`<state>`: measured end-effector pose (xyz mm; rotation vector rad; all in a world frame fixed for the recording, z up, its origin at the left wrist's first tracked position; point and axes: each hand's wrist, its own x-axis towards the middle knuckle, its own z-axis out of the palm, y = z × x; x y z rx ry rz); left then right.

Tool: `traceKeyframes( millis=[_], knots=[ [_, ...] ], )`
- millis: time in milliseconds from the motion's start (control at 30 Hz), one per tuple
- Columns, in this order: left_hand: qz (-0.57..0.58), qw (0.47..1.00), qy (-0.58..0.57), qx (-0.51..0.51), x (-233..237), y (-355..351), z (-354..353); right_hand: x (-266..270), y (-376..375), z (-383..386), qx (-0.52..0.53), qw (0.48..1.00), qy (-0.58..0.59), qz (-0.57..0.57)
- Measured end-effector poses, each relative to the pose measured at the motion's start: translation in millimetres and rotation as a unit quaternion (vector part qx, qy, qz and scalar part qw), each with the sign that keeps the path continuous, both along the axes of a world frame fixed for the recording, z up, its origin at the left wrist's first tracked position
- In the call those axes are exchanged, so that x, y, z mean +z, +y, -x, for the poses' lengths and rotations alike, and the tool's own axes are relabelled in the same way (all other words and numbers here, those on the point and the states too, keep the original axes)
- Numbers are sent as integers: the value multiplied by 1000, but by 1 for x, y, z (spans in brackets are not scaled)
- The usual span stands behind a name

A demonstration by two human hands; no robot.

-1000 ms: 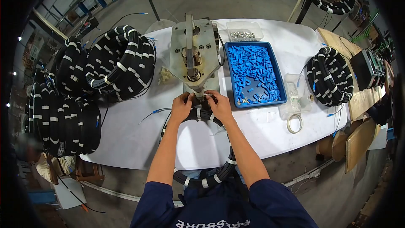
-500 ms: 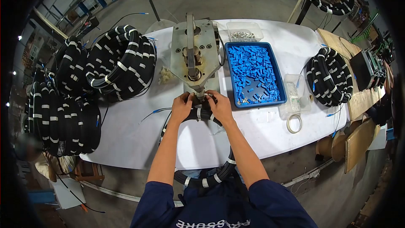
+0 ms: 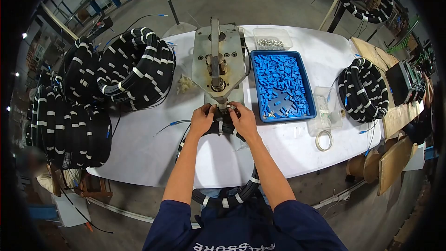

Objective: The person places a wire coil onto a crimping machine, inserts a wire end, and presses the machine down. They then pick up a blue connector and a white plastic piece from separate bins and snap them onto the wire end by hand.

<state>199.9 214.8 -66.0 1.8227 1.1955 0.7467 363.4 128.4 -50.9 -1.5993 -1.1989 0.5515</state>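
Observation:
My left hand and my right hand are at the front tip of a metal press, one on each side of it. The fingers of both are bent and closed at the press's nose around something too small to make out. Below the hands a black cable coil with white tape bands lies from the table onto my lap. A loose cable end with a blue sleeve sticks out left of my left hand.
Right of the press is a blue tray of blue sleeves, with a clear box of metal parts behind it. Tape roll at right front. Banded coils fill the left; another coil lies right.
The camera view has shifted slightly, so the press and tray appear a little lower. Both hands stay at the press nose with little visible change.

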Motion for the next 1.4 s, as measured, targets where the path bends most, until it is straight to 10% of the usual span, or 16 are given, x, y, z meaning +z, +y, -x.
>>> traceKeyframes(
  millis=[1400],
  knots=[
    [1,1000,25,0,10,-2,0,-4,3,0,17,999,-29,-7]
  ],
)
